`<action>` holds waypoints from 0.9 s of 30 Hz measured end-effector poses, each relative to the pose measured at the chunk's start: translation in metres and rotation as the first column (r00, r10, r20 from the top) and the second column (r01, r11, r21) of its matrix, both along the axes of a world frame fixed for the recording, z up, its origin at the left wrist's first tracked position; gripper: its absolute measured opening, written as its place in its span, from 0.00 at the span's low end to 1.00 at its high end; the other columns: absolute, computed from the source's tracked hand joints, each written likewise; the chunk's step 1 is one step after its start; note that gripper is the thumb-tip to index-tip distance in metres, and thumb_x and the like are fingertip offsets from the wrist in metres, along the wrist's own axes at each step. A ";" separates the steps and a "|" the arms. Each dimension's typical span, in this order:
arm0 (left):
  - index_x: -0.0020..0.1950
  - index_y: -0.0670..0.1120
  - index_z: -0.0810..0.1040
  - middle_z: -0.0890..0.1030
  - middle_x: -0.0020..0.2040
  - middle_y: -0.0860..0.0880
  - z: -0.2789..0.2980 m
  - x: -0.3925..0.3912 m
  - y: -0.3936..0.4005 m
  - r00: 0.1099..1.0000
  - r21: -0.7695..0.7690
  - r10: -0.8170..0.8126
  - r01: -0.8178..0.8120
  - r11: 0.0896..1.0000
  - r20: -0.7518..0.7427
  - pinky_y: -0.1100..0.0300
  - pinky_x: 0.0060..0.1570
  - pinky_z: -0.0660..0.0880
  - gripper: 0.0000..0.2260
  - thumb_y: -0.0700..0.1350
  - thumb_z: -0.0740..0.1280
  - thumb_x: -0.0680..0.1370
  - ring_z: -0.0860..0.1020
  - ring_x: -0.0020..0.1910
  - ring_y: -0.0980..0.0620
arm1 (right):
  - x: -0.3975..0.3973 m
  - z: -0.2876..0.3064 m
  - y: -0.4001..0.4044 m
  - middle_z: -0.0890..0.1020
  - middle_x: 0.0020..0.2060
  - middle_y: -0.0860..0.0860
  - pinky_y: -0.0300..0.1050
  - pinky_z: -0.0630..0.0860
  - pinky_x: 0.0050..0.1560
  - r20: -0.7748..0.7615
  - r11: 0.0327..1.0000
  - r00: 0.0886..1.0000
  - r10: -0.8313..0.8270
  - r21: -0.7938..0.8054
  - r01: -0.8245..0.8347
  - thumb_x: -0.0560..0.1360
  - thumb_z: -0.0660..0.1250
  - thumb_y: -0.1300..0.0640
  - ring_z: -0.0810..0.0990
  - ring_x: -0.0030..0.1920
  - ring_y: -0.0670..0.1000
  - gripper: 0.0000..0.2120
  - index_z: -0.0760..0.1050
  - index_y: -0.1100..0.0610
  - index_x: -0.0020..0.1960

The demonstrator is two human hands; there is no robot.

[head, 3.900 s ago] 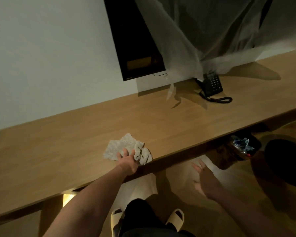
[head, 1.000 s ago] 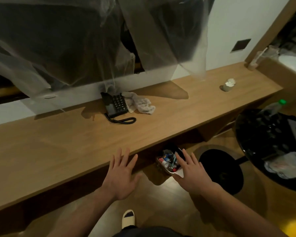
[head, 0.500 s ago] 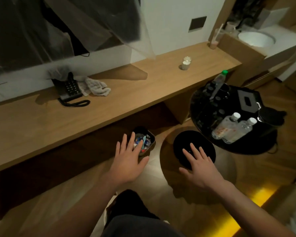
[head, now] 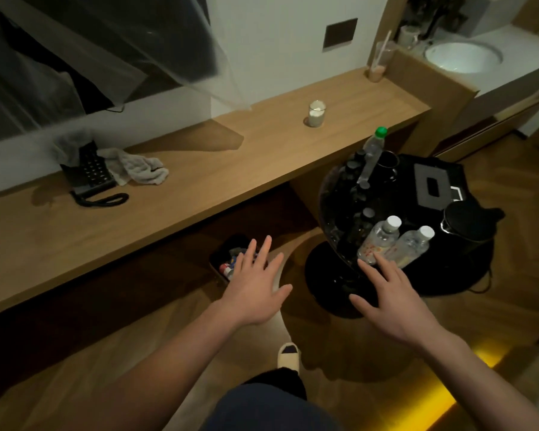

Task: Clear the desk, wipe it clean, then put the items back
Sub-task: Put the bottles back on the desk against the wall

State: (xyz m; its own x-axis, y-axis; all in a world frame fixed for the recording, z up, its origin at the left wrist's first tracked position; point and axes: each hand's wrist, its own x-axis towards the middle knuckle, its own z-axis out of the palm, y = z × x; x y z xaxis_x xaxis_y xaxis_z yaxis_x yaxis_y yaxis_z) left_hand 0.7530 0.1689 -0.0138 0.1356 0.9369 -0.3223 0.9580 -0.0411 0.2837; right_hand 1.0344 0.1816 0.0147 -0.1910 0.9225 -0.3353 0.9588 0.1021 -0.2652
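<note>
Head view: bin (under desk) holds mixed litter.

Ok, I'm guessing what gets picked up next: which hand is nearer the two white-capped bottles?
Right hand: its fingertips almost reach the white-capped bottles. Left hand hovers off to their left, over the bin.

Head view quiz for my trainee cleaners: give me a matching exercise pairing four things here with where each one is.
Things:
1. cloth
2. candle glass
3. green-capped bottle
4. waste bin

Places:
A. on the floor under the desk edge
B. on the round black table
C. on the desk beside the phone
D. alone on the desk's right part

Pairs: 1-C, 2-D, 3-B, 4-A
</note>
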 end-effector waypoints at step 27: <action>0.70 0.54 0.69 0.75 0.66 0.51 -0.021 0.278 0.169 0.940 0.039 0.215 -0.233 0.972 0.266 0.44 0.58 0.78 0.17 0.47 0.67 0.82 0.79 0.60 0.44 | 0.173 -0.005 0.206 0.84 0.53 0.49 0.50 0.81 0.47 0.205 0.903 0.879 0.430 -0.102 -0.417 0.79 0.66 0.46 0.84 0.51 0.54 0.17 0.73 0.47 0.67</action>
